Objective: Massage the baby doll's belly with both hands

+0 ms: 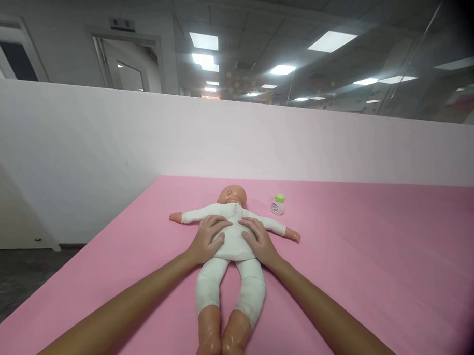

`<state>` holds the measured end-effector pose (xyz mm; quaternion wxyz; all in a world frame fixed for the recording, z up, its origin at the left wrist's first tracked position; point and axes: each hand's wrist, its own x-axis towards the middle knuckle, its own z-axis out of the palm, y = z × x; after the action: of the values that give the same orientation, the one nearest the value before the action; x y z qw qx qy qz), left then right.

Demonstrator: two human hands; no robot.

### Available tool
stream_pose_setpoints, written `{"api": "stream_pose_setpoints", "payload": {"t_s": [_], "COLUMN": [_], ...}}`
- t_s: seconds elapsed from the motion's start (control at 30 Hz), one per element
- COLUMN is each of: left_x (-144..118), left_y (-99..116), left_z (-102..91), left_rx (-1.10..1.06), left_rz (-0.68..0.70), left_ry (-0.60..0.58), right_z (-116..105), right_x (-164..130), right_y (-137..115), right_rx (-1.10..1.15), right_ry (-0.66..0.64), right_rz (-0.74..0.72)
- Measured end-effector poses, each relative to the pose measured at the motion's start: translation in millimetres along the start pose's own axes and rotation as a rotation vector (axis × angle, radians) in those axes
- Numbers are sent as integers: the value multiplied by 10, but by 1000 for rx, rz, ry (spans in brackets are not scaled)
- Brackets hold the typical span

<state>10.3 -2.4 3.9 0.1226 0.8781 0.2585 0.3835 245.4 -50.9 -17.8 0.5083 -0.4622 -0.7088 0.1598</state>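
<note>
On the pink table [360, 256]: left hand [208, 239], right hand [261, 243] spread on doll [233, 241], gripping nothing; contact made, bottle [278, 204] untouched, remainder unclear.

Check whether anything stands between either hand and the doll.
Nothing visible does: the left hand and right hand both rest on the doll itself. The green-capped bottle is off to the right.

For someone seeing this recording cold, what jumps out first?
Probably the doll in white, stretched out on the pink table, with the left hand and right hand resting on either side of its torso. Next comes the small green-capped bottle, standing just beyond the doll's arm at picture right.
</note>
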Motion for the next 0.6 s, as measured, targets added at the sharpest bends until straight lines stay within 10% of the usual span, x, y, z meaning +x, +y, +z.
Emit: {"api": "stream_pose_setpoints", "payload": {"t_s": [0.6], "left_x": [-3], "left_y": [-30], "left_z": [13], "left_rx": [1], "left_rz": [9], "left_ry": [7], "right_z": [16], "right_x": [-18], "right_y": [-41], "right_rx": [23], "right_ry": [31], "right_rz": [2]}}
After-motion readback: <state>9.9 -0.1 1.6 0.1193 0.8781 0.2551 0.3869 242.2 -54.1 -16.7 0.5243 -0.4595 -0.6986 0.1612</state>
